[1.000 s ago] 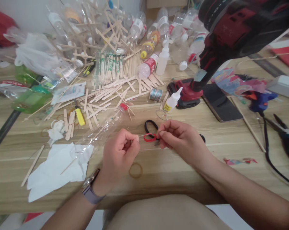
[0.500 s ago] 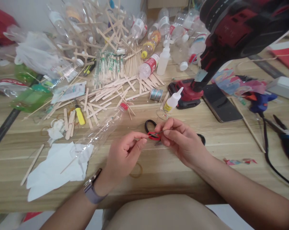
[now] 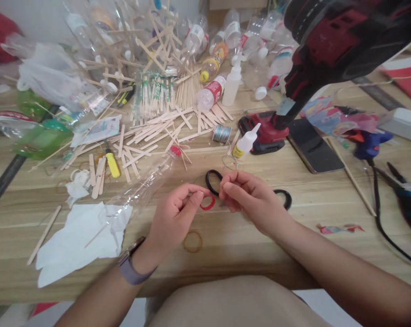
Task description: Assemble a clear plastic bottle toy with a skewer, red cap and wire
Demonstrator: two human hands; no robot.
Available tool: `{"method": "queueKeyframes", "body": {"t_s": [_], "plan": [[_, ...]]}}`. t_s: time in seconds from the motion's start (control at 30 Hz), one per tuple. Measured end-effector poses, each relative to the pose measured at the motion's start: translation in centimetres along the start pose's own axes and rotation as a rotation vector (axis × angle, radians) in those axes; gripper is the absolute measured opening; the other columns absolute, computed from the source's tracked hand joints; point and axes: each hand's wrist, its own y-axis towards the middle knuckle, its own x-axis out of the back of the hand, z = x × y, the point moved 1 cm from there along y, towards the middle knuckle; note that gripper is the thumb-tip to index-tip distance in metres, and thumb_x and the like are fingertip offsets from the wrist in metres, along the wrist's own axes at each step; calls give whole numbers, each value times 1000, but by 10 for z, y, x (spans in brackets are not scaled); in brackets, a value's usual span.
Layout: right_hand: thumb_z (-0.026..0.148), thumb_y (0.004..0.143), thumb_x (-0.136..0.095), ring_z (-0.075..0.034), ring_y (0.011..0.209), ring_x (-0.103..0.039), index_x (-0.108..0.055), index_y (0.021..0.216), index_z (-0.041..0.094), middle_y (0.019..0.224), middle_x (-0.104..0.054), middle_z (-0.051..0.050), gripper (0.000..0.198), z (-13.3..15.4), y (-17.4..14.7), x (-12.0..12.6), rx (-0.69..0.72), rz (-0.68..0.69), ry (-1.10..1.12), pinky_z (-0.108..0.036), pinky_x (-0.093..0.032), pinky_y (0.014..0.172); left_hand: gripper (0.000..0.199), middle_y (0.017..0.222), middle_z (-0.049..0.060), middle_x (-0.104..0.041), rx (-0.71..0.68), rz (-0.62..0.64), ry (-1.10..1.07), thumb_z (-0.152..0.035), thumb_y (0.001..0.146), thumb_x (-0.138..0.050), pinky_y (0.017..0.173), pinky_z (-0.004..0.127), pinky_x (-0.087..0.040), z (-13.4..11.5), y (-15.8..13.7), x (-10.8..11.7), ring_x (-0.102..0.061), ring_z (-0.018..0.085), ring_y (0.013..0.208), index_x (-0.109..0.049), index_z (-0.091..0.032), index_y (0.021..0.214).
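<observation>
My left hand has thumb and forefinger closed in a pinch, and a thin red ring shows at its fingertips. Close by, my right hand is also pinched. What lies between its fingers is too small to make out. Beneath the right hand lie scissors, their black handles showing on either side and their middle hidden. A tan rubber band rests on the wooden table below the hands. Left of them lies a clear plastic bottle with a red cap.
A white glue bottle and a thread spool stand beyond my hands. A red-black power drill looms at upper right beside a phone. Craft sticks and plastic bottles crowd the back; white tissue lies left.
My right hand has shifted slightly left. The red ring sits lower and further left, nearer my left fingertips. A thin strand seen between the hands before is no longer distinct.
</observation>
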Motion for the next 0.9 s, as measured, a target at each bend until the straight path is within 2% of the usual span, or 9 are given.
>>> {"method": "queueKeyframes", "body": {"t_s": [0.13, 0.23, 0.33, 0.5, 0.63, 0.77, 0.9], "plan": [[36, 79, -66, -10, 54, -48, -57, 82, 20, 67, -55, 2, 19, -3, -3, -2, 64, -37, -248, -24, -38, 49, 26, 58, -3, -52, 24, 4, -51, -38, 90, -51, 44, 23, -26, -1, 0, 1, -36, 10, 48, -69, -18, 90], [35, 79, -65, -12, 57, -49, -60, 89, 20, 68, -56, 1, 18, -6, -4, -2, 99, -54, -422, -26, -39, 52, 26, 50, -7, -39, 57, 31, -152, -39, 90, -52, 42, 23, -21, 2, 1, 1, -28, 8, 44, -67, -18, 88], [35, 83, -61, -13, 58, -52, -61, 97, 20, 71, -60, -1, 20, -9, -3, -1, 103, -39, -480, -27, -41, 52, 26, 46, -9, -28, 117, 79, -317, -43, 89, -55, 41, 23, -16, 8, 3, -1, -21, 7, 42, -65, -19, 87], [30, 85, -59, -14, 66, -59, -62, 104, 22, 90, -67, -5, 21, -4, -6, -3, 243, 0, -571, -28, -47, 58, 27, 47, -10, -29, 195, 142, -446, -44, 88, -56, 41, 23, -14, 9, 4, -4, -19, 6, 41, -62, -18, 83], [26, 89, -53, -13, 62, -57, -66, 96, 22, 82, -67, -4, 15, 2, -12, -4, 367, 11, -686, -27, -45, 58, 28, 51, -9, -35, 205, 127, -424, -45, 86, -58, 41, 23, -15, 6, 3, -4, -22, 5, 41, -60, -18, 80], [31, 91, -51, -13, 58, -55, -67, 88, 20, 73, -65, -3, 20, 4, -14, -5, 312, 7, -659, -26, -42, 53, 30, 50, -9, -33, 184, 117, -372, -47, 87, -56, 41, 23, -18, 5, 3, -3, -25, 6, 42, -58, -18, 78], [35, 84, -63, -11, 53, -52, -64, 84, 20, 66, -61, 0, 16, 1, -13, -7, 223, 34, -616, -25, -41, 50, 28, 50, -8, -36, 143, 120, -306, -44, 89, -53, 42, 22, -22, 4, 3, -3, -29, 8, 45, -60, -19, 81]]}}
